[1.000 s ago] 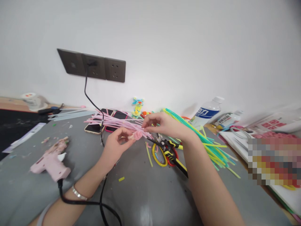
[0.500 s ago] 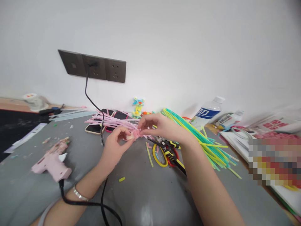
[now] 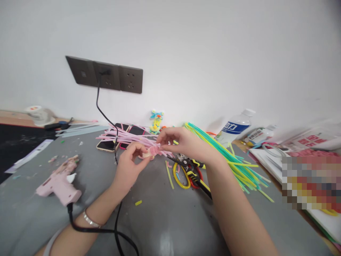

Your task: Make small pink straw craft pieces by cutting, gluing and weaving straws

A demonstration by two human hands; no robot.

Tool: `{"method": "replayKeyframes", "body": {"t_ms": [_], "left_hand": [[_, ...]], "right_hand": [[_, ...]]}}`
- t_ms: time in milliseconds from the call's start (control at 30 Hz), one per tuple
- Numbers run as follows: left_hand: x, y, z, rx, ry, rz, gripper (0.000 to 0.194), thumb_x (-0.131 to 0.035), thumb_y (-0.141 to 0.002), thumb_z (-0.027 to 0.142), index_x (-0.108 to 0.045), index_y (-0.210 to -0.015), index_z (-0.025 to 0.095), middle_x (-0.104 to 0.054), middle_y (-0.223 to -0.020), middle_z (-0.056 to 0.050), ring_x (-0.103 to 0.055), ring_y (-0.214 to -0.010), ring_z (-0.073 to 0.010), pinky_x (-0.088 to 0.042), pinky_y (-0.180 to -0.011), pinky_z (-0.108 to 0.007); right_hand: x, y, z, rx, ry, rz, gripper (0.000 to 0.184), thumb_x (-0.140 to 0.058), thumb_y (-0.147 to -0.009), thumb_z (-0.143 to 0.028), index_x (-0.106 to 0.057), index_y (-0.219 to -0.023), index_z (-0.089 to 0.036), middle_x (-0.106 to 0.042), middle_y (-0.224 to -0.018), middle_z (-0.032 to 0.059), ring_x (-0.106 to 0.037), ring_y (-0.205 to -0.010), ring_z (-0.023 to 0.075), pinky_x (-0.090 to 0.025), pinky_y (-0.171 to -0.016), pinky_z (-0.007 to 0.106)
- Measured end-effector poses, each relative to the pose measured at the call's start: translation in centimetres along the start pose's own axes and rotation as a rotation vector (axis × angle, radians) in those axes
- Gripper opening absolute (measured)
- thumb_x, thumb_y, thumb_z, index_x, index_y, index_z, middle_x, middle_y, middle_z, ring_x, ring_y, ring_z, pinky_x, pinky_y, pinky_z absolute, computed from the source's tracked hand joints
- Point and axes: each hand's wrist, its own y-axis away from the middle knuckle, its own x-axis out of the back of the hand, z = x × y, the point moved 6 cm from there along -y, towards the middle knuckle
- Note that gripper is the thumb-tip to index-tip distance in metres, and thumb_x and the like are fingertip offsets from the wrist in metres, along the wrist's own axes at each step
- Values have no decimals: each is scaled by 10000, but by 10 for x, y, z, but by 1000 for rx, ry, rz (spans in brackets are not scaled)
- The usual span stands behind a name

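Note:
Between my two hands is a small pink and cream piece wound from pipe cleaner. My left hand pinches its cream end between thumb and fingertips. From the other side, my right hand has thumb and forefinger closed on the pink end. Behind this piece lies a bundle of pale pink pipe cleaners, partly over two phones. Just under my right hand are black-and-yellow wire pliers, along with a yellow handle loop and a red one.
A pink glue gun lies at left, its black cord crossing my left forearm. Green and yellow pipe cleaners spread at right, before a bottle. A small colourful figure stands by the wall below sockets.
My right fingertips have shifted very slightly around the pink end of the piece. Otherwise the hands and the things on the table look the same.

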Motion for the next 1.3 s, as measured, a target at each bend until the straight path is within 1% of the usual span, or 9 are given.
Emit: {"method": "replayKeyframes", "body": {"t_ms": [133,267,367,633,900,1167,1300], "left_hand": [[0,0,0,-3,5,13,160,-685,-780,136,-543,-791,209,-520,-801,26,-527,-765,-129,-474,-739,-241],[-1,0,-2,12,-12,-12,151,-683,-787,147,-546,-799,208,-527,-805,22,-534,-765,-134,-479,-734,-250],[-1,0,-3,17,-16,-10,151,-682,-787,146,-546,-804,210,-529,-807,22,-538,-766,-135,-479,-738,-254],[0,0,-2,-11,-40,7,153,-678,-788,146,-543,-792,218,-530,-805,24,-539,-770,-138,-472,-727,-252],[2,0,1,-39,-90,12,147,-672,-773,132,-557,-798,219,-558,-817,16,-554,-781,-151,-477,-737,-270],[3,0,4,-38,-101,17,138,-663,-768,136,-552,-785,217,-560,-819,4,-558,-788,-160,-487,-749,-278],[3,0,3,-35,-110,15,135,-656,-778,134,-552,-791,218,-554,-823,5,-554,-792,-162,-489,-764,-285]], "right_hand": [[4,2,0,-31,38,30,90,-639,-859,-224,-696,-833,-158,-658,-758,10,-558,-675,126,-435,-630,239],[-2,1,5,-96,75,-8,160,-651,-870,-292,-708,-798,-161,-640,-649,-12,-564,-613,119,-403,-571,229],[-5,1,7,-108,52,-31,178,-659,-870,-323,-716,-814,-163,-643,-641,-13,-570,-608,117,-397,-559,224],[-6,0,8,-115,71,-30,129,-651,-865,-266,-725,-821,-170,-660,-669,-11,-592,-636,115,-417,-593,216],[-8,0,5,-134,67,-32,127,-634,-858,-238,-707,-783,-166,-622,-617,-28,-546,-576,99,-388,-563,217],[-9,-1,5,-109,54,-32,125,-623,-856,-210,-699,-769,-162,-615,-612,-24,-544,-574,101,-395,-569,222],[-8,-1,4,-120,62,-23,123,-628,-852,-215,-702,-771,-160,-625,-623,-19,-542,-575,102,-393,-573,226]]}}
